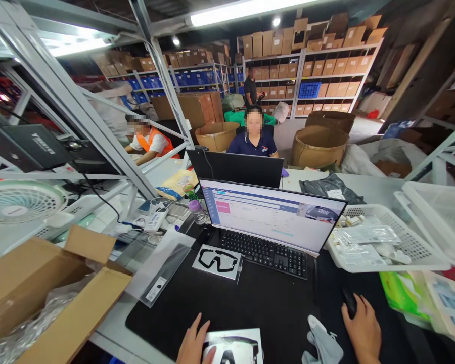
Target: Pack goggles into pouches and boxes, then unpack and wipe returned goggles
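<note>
My left hand (193, 344) rests at the bottom edge on a white box (235, 349) printed with black goggles, thumb and fingers on its left side. My right hand (364, 331) lies over a black mouse (349, 302) on the black desk mat (258, 298), fingers curved round it. A second white goggle box (217, 261) lies flat in front of the black keyboard (265, 251). Above the keyboard stands a lit monitor (273, 215). A grey glove (323, 343) lies between my hands.
An open cardboard box (41, 293) with plastic wrap sits at left, beside a clear bag (159, 273). White baskets (387, 242) of packets stand at right. A person in dark blue sits across behind another monitor (235, 168); another in orange works at left. Metal shelving frames the left.
</note>
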Action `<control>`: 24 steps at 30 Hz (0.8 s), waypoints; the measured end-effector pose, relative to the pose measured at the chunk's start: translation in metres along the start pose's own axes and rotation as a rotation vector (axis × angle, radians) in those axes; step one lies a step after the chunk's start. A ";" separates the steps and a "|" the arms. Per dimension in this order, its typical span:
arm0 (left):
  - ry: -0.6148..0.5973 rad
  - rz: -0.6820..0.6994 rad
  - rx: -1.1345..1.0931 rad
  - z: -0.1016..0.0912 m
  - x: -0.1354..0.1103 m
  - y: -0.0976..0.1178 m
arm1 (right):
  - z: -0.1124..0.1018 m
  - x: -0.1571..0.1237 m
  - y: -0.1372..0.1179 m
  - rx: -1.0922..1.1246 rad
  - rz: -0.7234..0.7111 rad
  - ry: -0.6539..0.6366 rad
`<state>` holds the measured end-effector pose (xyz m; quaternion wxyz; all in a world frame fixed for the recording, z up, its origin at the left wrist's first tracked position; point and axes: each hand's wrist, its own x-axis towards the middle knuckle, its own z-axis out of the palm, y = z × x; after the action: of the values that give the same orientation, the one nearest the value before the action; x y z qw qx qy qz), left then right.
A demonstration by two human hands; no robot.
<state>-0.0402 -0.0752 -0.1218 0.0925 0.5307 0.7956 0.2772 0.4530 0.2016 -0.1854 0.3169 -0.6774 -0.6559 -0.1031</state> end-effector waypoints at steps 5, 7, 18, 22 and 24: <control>-0.113 0.115 0.128 -0.005 0.032 0.040 | -0.006 0.003 -0.008 -0.104 0.034 -0.031; -0.207 0.120 0.151 -0.007 0.045 0.057 | -0.009 0.003 -0.010 -0.120 0.040 -0.033; -0.230 0.343 0.310 -0.004 0.116 0.124 | -0.015 0.003 -0.017 -0.177 0.052 -0.104; -0.316 0.409 0.547 -0.011 0.169 0.127 | -0.015 0.003 -0.017 -0.198 0.026 -0.106; -0.359 0.404 0.571 -0.012 0.196 0.124 | -0.014 0.003 -0.017 -0.202 0.022 -0.103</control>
<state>-0.0293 0.1311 -0.0164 0.0223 0.7209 0.6915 -0.0398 0.4409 0.1946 -0.1676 0.2139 -0.7173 -0.6502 -0.1303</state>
